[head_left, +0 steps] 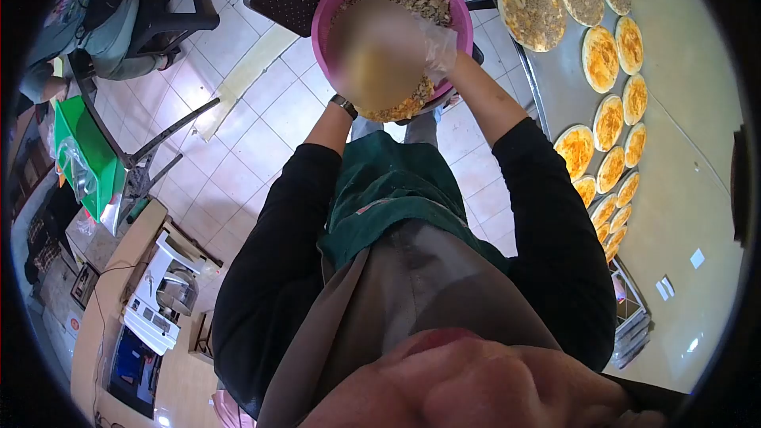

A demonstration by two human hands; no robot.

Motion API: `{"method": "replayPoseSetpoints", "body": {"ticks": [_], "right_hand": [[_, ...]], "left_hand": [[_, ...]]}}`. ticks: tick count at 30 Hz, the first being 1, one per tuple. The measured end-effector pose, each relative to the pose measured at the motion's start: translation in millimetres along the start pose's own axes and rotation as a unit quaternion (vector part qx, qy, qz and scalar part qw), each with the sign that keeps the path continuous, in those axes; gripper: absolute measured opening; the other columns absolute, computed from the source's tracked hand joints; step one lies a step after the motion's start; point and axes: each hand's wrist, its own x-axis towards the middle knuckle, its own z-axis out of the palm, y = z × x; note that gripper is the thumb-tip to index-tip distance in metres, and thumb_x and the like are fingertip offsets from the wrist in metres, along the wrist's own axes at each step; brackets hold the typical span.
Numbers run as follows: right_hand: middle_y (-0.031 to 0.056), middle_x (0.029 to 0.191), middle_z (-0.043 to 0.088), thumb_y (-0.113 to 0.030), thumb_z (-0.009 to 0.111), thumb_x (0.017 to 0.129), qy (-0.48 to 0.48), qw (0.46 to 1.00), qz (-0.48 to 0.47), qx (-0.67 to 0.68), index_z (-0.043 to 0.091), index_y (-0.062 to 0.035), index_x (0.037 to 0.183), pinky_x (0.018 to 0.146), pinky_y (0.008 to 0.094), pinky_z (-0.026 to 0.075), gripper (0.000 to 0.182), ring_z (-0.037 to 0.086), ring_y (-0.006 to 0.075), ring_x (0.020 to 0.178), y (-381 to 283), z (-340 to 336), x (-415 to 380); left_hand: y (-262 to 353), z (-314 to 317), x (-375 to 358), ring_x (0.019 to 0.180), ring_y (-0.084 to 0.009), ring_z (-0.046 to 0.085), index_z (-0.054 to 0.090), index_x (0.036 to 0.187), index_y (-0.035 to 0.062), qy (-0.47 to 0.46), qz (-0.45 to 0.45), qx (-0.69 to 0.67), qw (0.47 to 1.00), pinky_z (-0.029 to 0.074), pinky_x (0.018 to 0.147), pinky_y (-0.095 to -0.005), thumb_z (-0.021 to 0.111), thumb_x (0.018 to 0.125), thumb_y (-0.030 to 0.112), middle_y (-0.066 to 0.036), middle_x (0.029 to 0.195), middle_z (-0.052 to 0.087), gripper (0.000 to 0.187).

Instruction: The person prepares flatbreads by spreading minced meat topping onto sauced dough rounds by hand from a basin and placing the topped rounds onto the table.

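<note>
A pink basin [321,28] in front of me holds a brown, crumbly filling [420,0]. A blurred patch covers much of its middle. At the basin's near side a round flatbread with an orange topping [408,111] shows its lower edge below the patch. My left hand [339,95], with a watch at the wrist, reaches to the basin's near left beside the flatbread; its fingers are hidden. My right hand [440,49], in a clear plastic glove, reaches over the basin's right side. Its fingers disappear into the blur, so what either hand grips is hidden.
On my right, a long table [690,190] bears rows of orange-topped flatbreads [609,123]; several at the far end carry brown filling [533,9]. A dark stool [170,16] and a seated person are at the far left. A white mixer [162,293] stands on a wooden counter.
</note>
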Motion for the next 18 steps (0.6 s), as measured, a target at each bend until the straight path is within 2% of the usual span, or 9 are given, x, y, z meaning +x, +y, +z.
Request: {"method": "replayPoseSetpoints", "body": {"ticks": [1, 3, 7, 9, 10, 12, 13, 16, 18], "right_hand": [[0.0069, 0.122, 0.065, -0.012, 0.059, 0.084, 0.0, 1.0, 0.0, 0.0, 0.069, -0.0124, 0.111, 0.106, 0.0428, 0.042, 0.029, 0.057, 0.03, 0.119, -3.9, 6.4, -0.7], [0.0115, 0.118, 0.064, -0.013, 0.061, 0.078, 0.099, 0.995, 0.001, -0.019, 0.068, -0.011, 0.11, 0.099, 0.0412, 0.047, 0.033, 0.059, 0.0325, 0.112, -10.2, 17.0, -3.5], [0.0112, 0.115, 0.065, -0.011, 0.061, 0.079, 0.048, 0.997, 0.031, -0.046, 0.068, -0.0115, 0.109, 0.102, 0.0401, 0.046, 0.031, 0.059, 0.0314, 0.112, -4.0, 4.0, -11.5], [0.0113, 0.114, 0.065, -0.01, 0.061, 0.079, 0.093, 0.996, 0.004, 0.005, 0.068, -0.0119, 0.106, 0.103, 0.0396, 0.046, 0.028, 0.059, 0.0303, 0.113, 0.9, 10.2, -22.1], [0.0113, 0.114, 0.065, -0.01, 0.061, 0.079, 0.093, 0.996, 0.004, 0.004, 0.068, -0.0119, 0.106, 0.103, 0.0396, 0.046, 0.028, 0.059, 0.0303, 0.113, -5.6, 6.3, -21.1], [0.0058, 0.119, 0.066, -0.011, 0.061, 0.083, 0.077, 0.987, 0.036, -0.135, 0.069, -0.0139, 0.108, 0.095, 0.04, 0.051, 0.026, 0.062, 0.0291, 0.11, -21.6, 0.8, -18.9], [0.0058, 0.119, 0.066, -0.011, 0.061, 0.083, 0.077, 0.987, 0.035, -0.137, 0.069, -0.0139, 0.108, 0.095, 0.04, 0.051, 0.026, 0.062, 0.0291, 0.11, -30.9, -0.4, -14.5], [0.0062, 0.121, 0.064, -0.018, 0.062, 0.085, 0.071, 0.993, -0.041, -0.085, 0.069, -0.0132, 0.107, 0.1, 0.042, 0.047, 0.023, 0.059, 0.0285, 0.115, -57.0, 8.6, -7.1], [0.0079, 0.128, 0.06, -0.028, 0.061, 0.088, 0.11, 0.975, -0.022, -0.191, 0.069, -0.0131, 0.109, 0.107, 0.0456, 0.04, 0.027, 0.054, 0.029, 0.123, -64.1, 15.2, -7.9]], "left_hand": [[-1.5, -3.3, -0.2, 0.125, -0.0232, 0.053, 0.041, 0.146, 0.0121, 0.0, -0.001, 0.0, 1.0, 0.044, 0.107, -0.0415, 0.039, 0.105, 0.038, -0.009, 0.142, 0.051, 0.049], [-5.7, -10.1, -2.8, 0.124, -0.023, 0.053, 0.043, 0.144, 0.0108, 0.088, 0.022, 0.037, 0.995, 0.044, 0.107, -0.0401, 0.041, 0.104, 0.037, -0.008, 0.141, 0.051, 0.048], [-7.7, -10.5, 0.9, 0.123, -0.0226, 0.054, 0.044, 0.143, 0.01, 0.098, 0.051, 0.09, 0.99, 0.043, 0.107, -0.0394, 0.043, 0.104, 0.036, -0.007, 0.141, 0.052, 0.048], [-4.3, 11.0, 7.0, 0.122, -0.0214, 0.054, 0.045, 0.142, 0.0113, 0.012, 0.023, 0.005, 1.0, 0.044, 0.107, -0.0383, 0.044, 0.104, 0.035, -0.007, 0.139, 0.054, 0.045], [-6.3, 11.1, 4.0, 0.122, -0.0214, 0.054, 0.045, 0.142, 0.0113, 0.012, 0.022, 0.005, 1.0, 0.044, 0.107, -0.0383, 0.044, 0.104, 0.035, -0.007, 0.139, 0.054, 0.045], [-9.0, 12.1, -1.4, 0.121, -0.02, 0.055, 0.047, 0.141, 0.0117, 0.096, 0.041, 0.073, 0.992, 0.046, 0.104, -0.0372, 0.045, 0.104, 0.034, -0.006, 0.136, 0.056, 0.043], [-8.8, 8.0, -1.6, 0.12, -0.0198, 0.055, 0.047, 0.14, 0.0116, 0.106, 0.05, 0.083, 0.99, 0.046, 0.104, -0.0371, 0.045, 0.104, 0.033, -0.006, 0.136, 0.056, 0.043], [-9.9, 4.5, -6.0, 0.12, -0.0195, 0.056, 0.048, 0.14, 0.0116, 0.115, 0.069, 0.095, 0.986, 0.047, 0.103, -0.0369, 0.045, 0.104, 0.033, -0.005, 0.135, 0.056, 0.042], [-11.6, 2.3, -3.5, 0.119, -0.0192, 0.056, 0.048, 0.139, 0.0116, 0.119, 0.079, 0.129, 0.981, 0.047, 0.103, -0.0367, 0.045, 0.104, 0.033, -0.005, 0.134, 0.057, 0.042]]}}
